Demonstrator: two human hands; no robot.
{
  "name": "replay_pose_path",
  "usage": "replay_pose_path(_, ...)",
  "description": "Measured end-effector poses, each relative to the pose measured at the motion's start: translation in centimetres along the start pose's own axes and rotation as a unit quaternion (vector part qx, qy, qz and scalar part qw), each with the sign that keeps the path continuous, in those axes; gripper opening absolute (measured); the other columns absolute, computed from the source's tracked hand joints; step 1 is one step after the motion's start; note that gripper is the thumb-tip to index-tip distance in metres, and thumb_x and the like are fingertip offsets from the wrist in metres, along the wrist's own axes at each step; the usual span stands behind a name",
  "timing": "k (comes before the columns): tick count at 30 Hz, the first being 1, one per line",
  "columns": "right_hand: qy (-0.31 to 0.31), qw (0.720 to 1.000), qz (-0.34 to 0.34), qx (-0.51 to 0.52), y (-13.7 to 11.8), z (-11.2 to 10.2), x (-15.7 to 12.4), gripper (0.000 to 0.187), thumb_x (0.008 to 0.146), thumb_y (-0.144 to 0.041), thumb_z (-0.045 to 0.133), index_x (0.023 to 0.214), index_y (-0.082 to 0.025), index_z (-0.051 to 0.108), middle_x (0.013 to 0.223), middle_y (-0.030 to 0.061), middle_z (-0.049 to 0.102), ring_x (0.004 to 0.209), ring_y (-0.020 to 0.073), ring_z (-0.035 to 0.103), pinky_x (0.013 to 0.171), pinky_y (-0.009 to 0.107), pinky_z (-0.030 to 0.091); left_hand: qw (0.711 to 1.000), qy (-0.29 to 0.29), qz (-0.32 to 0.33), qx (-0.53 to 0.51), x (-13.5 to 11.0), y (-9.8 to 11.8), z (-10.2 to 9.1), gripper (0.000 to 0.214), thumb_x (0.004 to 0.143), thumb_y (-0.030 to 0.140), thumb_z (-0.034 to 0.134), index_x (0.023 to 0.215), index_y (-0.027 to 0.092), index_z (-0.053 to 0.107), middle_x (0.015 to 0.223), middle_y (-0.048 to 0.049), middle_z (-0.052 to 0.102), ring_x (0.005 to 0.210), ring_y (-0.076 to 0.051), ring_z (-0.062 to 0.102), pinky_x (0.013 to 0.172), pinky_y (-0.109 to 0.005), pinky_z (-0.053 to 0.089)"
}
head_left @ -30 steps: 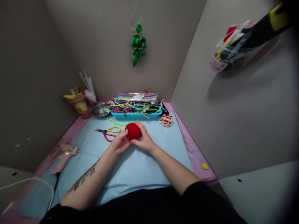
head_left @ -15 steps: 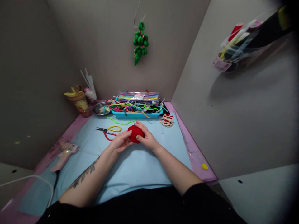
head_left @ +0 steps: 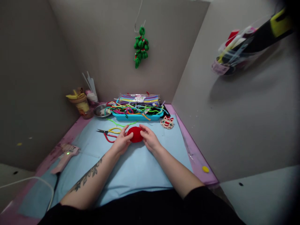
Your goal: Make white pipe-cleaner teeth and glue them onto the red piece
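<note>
A round red fuzzy piece (head_left: pixel 135 134), smooth and domed like a ball or pad, is held between both hands above the blue cloth. My left hand (head_left: pixel 122 140) grips its left side, thumb on top and fingers around the edge. On the right side, my right hand (head_left: pixel 150 138) pinches it with the thumb in front and fingers behind. Its underside is hidden. Just left of my left hand lie scissors (head_left: pixel 106 132) with one yellow and one red handle, blades apart. A bright green pipe cleaner (head_left: pixel 124 125) lies behind the hands.
A blue tray (head_left: pixel 138 117) of tangled pipe cleaners stands at the back, beside a metal dish (head_left: pixel 101 115). A beige-and-red pipe-cleaner figure (head_left: pixel 167 122) lies right of it. At left rests a pink glue gun (head_left: pixel 67 157) with its light on. A yellow disc (head_left: pixel 205 169) sits at right.
Both hands have shifted their hold on the red piece. The right hand has slid from its top to its right side, so more of the front shows.
</note>
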State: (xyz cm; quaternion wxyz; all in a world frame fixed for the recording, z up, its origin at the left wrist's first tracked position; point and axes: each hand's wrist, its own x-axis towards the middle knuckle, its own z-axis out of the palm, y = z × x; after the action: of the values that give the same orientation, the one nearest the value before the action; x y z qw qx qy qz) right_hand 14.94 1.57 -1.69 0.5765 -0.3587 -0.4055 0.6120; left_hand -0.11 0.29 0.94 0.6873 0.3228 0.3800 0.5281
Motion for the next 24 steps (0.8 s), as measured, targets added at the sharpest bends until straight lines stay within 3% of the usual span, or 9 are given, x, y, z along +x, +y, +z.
replay_pose_path(3, 0.020, 0.994, 0.058, 0.095, -0.2, 0.0, -0.1, 0.063, 0.057, -0.031, 0.080, 0.113, -0.020, 0.054, 0.097, 0.0057, 0.069, 0.094, 0.0231, 0.066, 0.095, 0.045, 0.048, 0.990, -0.015, 0.080, 0.118, -0.1, -0.2, -0.2, 0.072, 0.065, 0.026, 0.079, 0.130, 0.021, 0.048, 0.127, -0.0140, 0.056, 0.106, -0.024, 0.060, 0.093, -0.039, 0.046)
replay_pose_path(5, 0.019, 0.989, 0.083, 0.117, -0.5, 0.1, -0.4, 0.062, 0.057, -0.028, 0.080, 0.111, -0.019, 0.052, 0.091, 0.0047, 0.069, 0.090, 0.0221, 0.067, 0.093, 0.043, 0.050, 0.959, -0.033, 0.169, 0.227, -0.2, -0.1, -0.3, 0.080, 0.052, 0.025, 0.086, 0.125, 0.022, 0.054, 0.138, -0.0142, 0.046, 0.124, -0.030, 0.046, 0.104, -0.043, 0.036)
replay_pose_path(7, -0.001, 0.990, 0.083, 0.117, -0.8, 0.6, -0.9, 0.062, 0.058, -0.028, 0.080, 0.113, -0.020, 0.051, 0.092, 0.0046, 0.068, 0.090, 0.0218, 0.067, 0.090, 0.042, 0.051, 0.918, -0.077, 0.238, 0.306, -0.2, 0.1, -0.2, 0.087, 0.041, 0.020, 0.089, 0.122, 0.022, 0.058, 0.138, -0.0134, 0.046, 0.131, -0.032, 0.037, 0.110, -0.043, 0.026)
replay_pose_path(9, -0.030, 0.991, 0.068, 0.108, -1.2, 1.1, -1.5, 0.061, 0.061, -0.033, 0.079, 0.114, -0.021, 0.051, 0.097, 0.0052, 0.067, 0.089, 0.0219, 0.067, 0.086, 0.042, 0.053, 0.899, -0.112, 0.262, 0.332, -0.2, 0.2, -0.1, 0.083, 0.040, 0.019, 0.089, 0.118, 0.021, 0.061, 0.131, -0.0129, 0.052, 0.127, -0.031, 0.041, 0.111, -0.043, 0.025)
replay_pose_path(12, -0.046, 0.997, 0.044, 0.045, -2.0, 1.3, -1.9, 0.054, 0.073, -0.047, 0.067, 0.118, -0.022, 0.050, 0.091, 0.0045, 0.066, 0.080, 0.0199, 0.066, 0.075, 0.039, 0.055, 0.927, -0.103, 0.217, 0.289, 0.1, 0.2, -0.4, 0.076, 0.045, 0.018, 0.088, 0.116, 0.020, 0.059, 0.120, -0.0114, 0.059, 0.113, -0.028, 0.053, 0.103, -0.041, 0.036)
replay_pose_path(14, -0.017, 0.997, -0.005, -0.070, -2.3, 1.0, -1.8, 0.051, 0.076, -0.047, 0.063, 0.119, -0.022, 0.051, 0.085, 0.0031, 0.063, 0.077, 0.0183, 0.063, 0.072, 0.036, 0.054, 0.955, -0.098, 0.159, 0.229, 0.3, 0.0, -0.7, 0.077, 0.049, 0.020, 0.086, 0.119, 0.020, 0.055, 0.117, -0.0105, 0.060, 0.105, -0.026, 0.058, 0.096, -0.039, 0.041)
replay_pose_path(18, 0.030, 0.951, -0.103, -0.288, -1.9, 0.3, -1.4, 0.052, 0.065, -0.031, 0.072, 0.114, -0.022, 0.058, 0.111, 0.0068, 0.056, 0.102, 0.0214, 0.056, 0.086, 0.037, 0.048, 0.972, -0.152, 0.102, 0.147, 0.1, -0.4, -0.6, 0.075, 0.051, 0.029, 0.086, 0.118, 0.019, 0.055, 0.116, -0.0099, 0.062, 0.105, -0.025, 0.058, 0.092, -0.034, 0.043)
replay_pose_path(21, 0.012, 0.945, -0.105, -0.311, -0.7, 0.3, -1.1, 0.056, 0.063, -0.022, 0.070, 0.117, -0.020, 0.056, 0.116, 0.0082, 0.055, 0.105, 0.0213, 0.055, 0.094, 0.038, 0.044, 0.968, -0.205, 0.078, 0.119, -0.4, -0.9, 0.2, 0.073, 0.052, 0.049, 0.082, 0.113, 0.017, 0.060, 0.115, -0.0119, 0.063, 0.106, -0.028, 0.058, 0.090, -0.034, 0.044)
replay_pose_path(24, 0.010, 0.944, -0.112, -0.311, 0.3, 0.7, -1.0, 0.058, 0.062, -0.019, 0.069, 0.118, -0.019, 0.054, 0.113, 0.0077, 0.057, 0.103, 0.0210, 0.056, 0.095, 0.038, 0.044, 0.982, -0.162, 0.067, 0.069, -0.9, -1.6, 1.0, 0.070, 0.067, 0.074, 0.056, 0.103, 0.015, 0.065, 0.107, -0.0124, 0.067, 0.099, -0.027, 0.061, 0.088, -0.036, 0.045)
